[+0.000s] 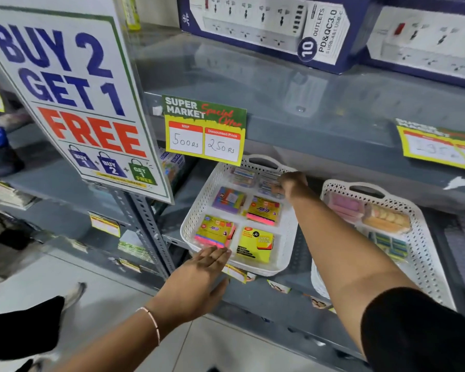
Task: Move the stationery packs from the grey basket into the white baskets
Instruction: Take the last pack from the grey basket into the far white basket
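One head-worn view looks forward and down, close over a grey shelf (293, 294) at arm's reach.

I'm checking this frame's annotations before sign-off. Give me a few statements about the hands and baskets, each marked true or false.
1. The right hand reaches to the far end of the left white basket. True.
2. The left hand holds a pack lifted clear of the basket. False: it lies open at the basket's near rim, beside the pink-edged pack.
3. The right white basket has nothing in it. False: it holds several packs.
4. The price card reads 500 Rs and 250 Rs. True.
5. The grey basket stands between the white ones. False: no grey basket is in view.
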Available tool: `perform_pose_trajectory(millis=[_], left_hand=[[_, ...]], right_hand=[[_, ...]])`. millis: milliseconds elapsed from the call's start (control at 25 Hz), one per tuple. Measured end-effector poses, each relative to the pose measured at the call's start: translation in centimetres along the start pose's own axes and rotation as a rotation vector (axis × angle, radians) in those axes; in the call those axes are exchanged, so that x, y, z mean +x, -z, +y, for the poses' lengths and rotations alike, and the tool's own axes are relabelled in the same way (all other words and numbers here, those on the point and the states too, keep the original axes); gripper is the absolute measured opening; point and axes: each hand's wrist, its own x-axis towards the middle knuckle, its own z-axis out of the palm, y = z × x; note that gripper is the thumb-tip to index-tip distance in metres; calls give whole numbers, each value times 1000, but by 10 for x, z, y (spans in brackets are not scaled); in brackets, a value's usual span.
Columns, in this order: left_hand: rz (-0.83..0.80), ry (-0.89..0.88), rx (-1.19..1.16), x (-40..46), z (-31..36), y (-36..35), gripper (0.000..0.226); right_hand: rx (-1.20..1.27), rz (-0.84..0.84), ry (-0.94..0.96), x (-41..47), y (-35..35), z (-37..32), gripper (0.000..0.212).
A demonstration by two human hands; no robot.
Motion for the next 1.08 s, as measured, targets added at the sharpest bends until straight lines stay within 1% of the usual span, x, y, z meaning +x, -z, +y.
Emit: perform_pose_trajectory(millis=[40,120,200,280,360,400,440,560,760,920,1000,1080], left_hand=[[2,-4,-4,0,0,-1,57],[7,-1,-22,-1,-1,-1,58],[24,-3,-25,0,-1,-1,58],[26,-12,-26,0,0,1,58],[23,-9,-34,1,-1,0,57],[22,-3,-39,0,-2,0,57],[19,2,-46,0,-2,-1,57],[20,12,-56,0,0,-1,57],[28,23,-55,0,2,0,57],[11,41,-47,-1,2,-1,59],[9,49,-29,-1,4,0,60],[20,55,-18,0,10,1,63]], right_hand=[[-120,13,3,0,-1,1,4],[-401,26,55,4,1,0,16],[-728,77,195,6,-1,-1,23],[-922,108,335,3,-6,-4,31],[-1073,16,427,4,-8,-8,48],[-1159,-47,438,5,-9,-7,53],[-1223,-89,444,8,-8,-6,54],[-1277,-109,483,15,-4,-3,46],[-1316,-147,475,19,-1,-6,48],[-1262,-163,495,16,2,-3,53],[-1142,-217,512,7,11,-4,62],[-849,-302,506,-9,35,-8,68]])
